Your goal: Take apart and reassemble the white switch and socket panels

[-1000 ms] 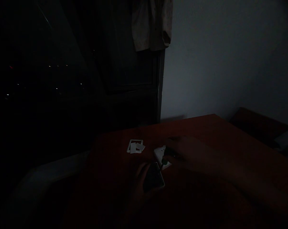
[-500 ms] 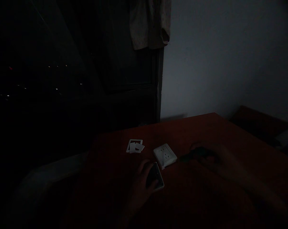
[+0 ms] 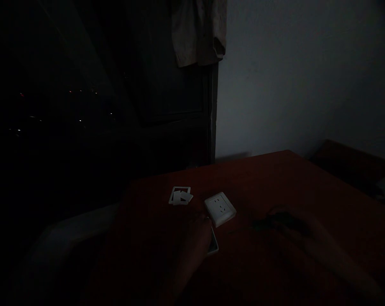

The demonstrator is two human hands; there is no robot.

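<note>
Two large surfaces fill most of my dim head feed: a plain grey-white wall (image 3: 291,76) on the right and a dark, framed glass window (image 3: 166,93) on the left. Below them I see a reddish-brown, smooth-topped table (image 3: 262,178), and from above hangs a pale, creased cloth (image 3: 198,38) in front of the window. On the right, the right hand (image 3: 302,229) is closed around a slim green-handled tool (image 3: 260,224), its thin shaft pointing left above the table, clear of everything else as far as I can make out. The left hand (image 3: 197,233) lies curled over a dark square unit with a white rim (image 3: 214,245), covering much of it; I cannot tell whether those fingers grip it or only rest there. Just beyond that unit, between the hands, a white square plastic socket (image 3: 220,208) sits slot side up on the table. Farther left I find a thin white square frame (image 3: 171,197), with two small flat white rectangular pieces (image 3: 177,197) lying across it. Smallest are the pinpoint lights (image 3: 80,120) in the window.
</note>
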